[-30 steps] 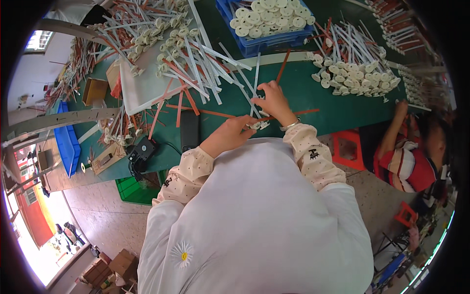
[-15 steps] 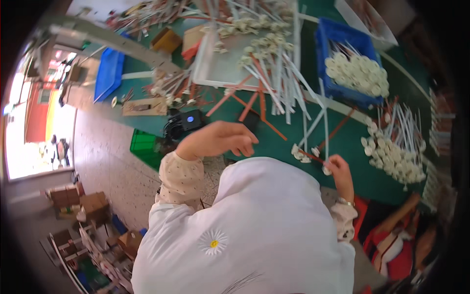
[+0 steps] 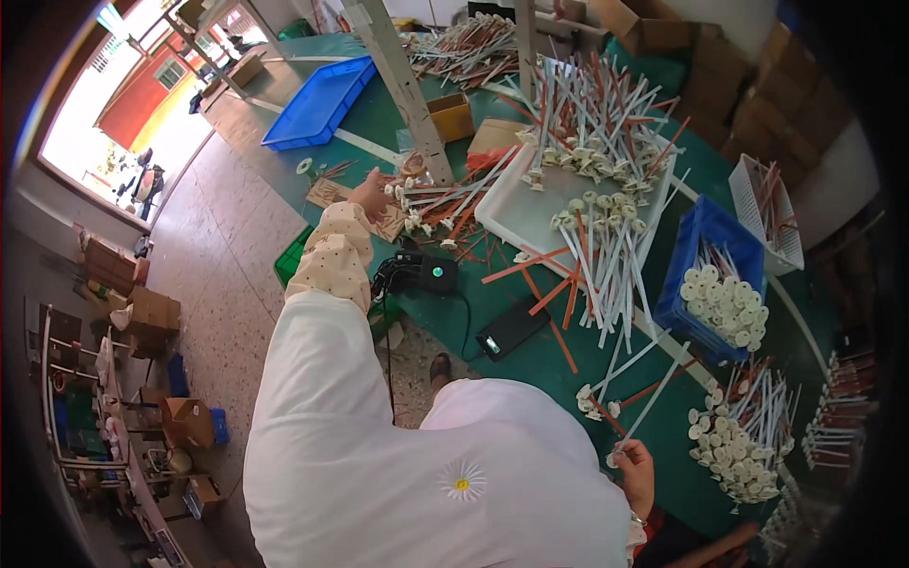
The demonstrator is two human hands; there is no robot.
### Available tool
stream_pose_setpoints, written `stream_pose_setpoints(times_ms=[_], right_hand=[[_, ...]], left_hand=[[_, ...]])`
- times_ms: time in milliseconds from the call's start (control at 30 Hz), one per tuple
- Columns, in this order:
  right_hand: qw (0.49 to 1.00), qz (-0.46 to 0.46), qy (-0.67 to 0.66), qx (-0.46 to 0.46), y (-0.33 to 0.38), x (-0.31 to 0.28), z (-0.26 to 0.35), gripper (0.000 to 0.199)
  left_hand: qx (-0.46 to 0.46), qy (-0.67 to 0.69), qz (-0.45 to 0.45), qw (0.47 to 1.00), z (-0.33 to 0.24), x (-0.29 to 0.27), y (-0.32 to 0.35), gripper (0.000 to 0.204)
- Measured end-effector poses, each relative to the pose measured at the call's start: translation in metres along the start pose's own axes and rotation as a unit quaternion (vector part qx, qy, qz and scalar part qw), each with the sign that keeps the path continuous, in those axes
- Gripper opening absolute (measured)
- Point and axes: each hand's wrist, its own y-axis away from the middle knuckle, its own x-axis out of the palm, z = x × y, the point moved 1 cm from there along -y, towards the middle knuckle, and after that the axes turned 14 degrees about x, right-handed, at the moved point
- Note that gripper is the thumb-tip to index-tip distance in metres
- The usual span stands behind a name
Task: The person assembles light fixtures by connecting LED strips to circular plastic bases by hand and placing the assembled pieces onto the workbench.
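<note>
My right hand (image 3: 637, 473) is closed in a pinch at the lower right, holding a long white strip (image 3: 655, 396) near its round cream-coloured end piece. My left hand (image 3: 372, 196) reaches out to the far left, fingers apart, with nothing visible in it. It is over a small wooden board (image 3: 328, 193), beside a pile of white and reddish-brown strips (image 3: 454, 204) with cream round ends. Just beyond my right hand, a few more strips with cream round ends (image 3: 589, 402) lie on the green table (image 3: 426, 327).
A white tray (image 3: 511, 204) holds heaped strips. Right of it stand a blue crate (image 3: 748, 237) of cream-ended pieces and a bundle of the same pieces (image 3: 734, 445). A black box with cable (image 3: 437, 273) and a black phone-like device (image 3: 512, 329) lie nearer. A post (image 3: 402, 85) rises behind.
My left hand has swung from in front of my body out to the far left, beside the strip pile. My right hand keeps hold of the white strip. The view has shifted and turned.
</note>
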Motion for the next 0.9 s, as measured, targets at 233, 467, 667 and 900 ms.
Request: stream_pose_setpoints(times_ms=[233,467,667,900], right_hand=[[0.998,-0.025,-0.023,-0.044,0.023,0.022,0.020,0.012],[0.965,-0.138,0.016,-0.222,0.012,0.054,0.079,0.001],[0.939,-0.041,-0.179,-0.292,-0.024,0.080,0.154,0.014],[0.928,0.003,-0.158,-0.337,-0.013,0.100,0.166,0.016]], left_hand=[[-0.001,-0.155,-0.033,0.987,-0.017,0.063,0.017,0.077],[0.163,-0.318,0.058,0.932,-0.162,0.163,0.099,0.035],[0.426,-0.005,0.283,0.860,-0.226,0.370,0.301,0.046],[0.166,0.378,0.462,0.785,-0.215,0.490,0.360,0.058]])
